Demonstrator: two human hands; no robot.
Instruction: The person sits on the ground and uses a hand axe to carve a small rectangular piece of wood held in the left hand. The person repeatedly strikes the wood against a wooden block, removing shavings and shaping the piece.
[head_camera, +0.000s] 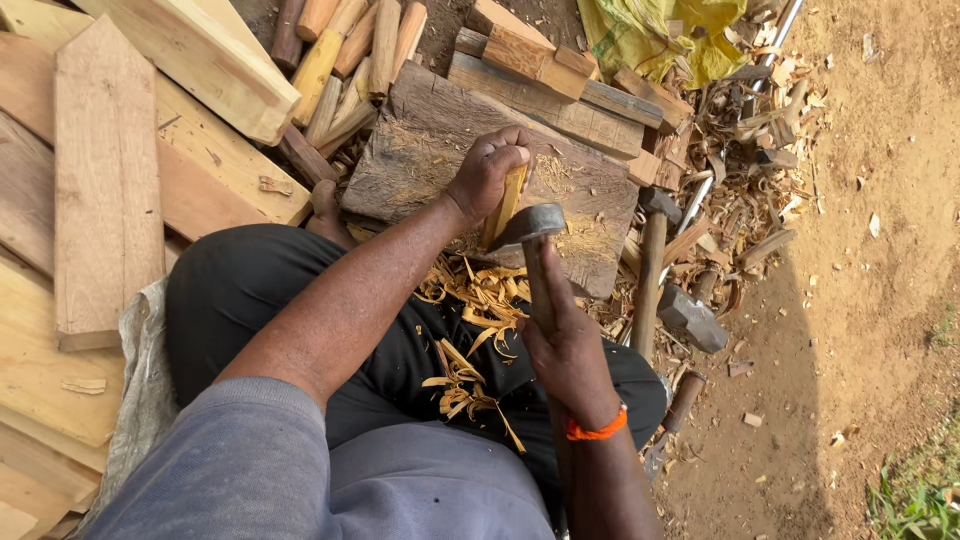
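Woodworker seated on the ground, lap strewn with curled yellow shavings (470, 340): nearest the viewer, the right hand (563, 345), an orange band at its wrist, is clamped around the handle of a steel-headed adze (527, 226), whose blade rests against a short yellow stick (505, 203). The left hand (487, 172) grips that stick by its top end, standing it nearly upright on a weathered chopping block (570, 190). One stick is being worked; it looks light, stiff and dry, best held high and clear of the edge, while the tool appears head-heavy and wants a firm grip low on the handle. Just beside the block lie two more hammer-like tools (690, 318) among offcuts. Pale planks (105, 190), at least four, stack at the worker's left. Farther off, about nine rounded sticks (345, 50) lie bundled, beyond them a yellow sack (660, 35) on bare earth.
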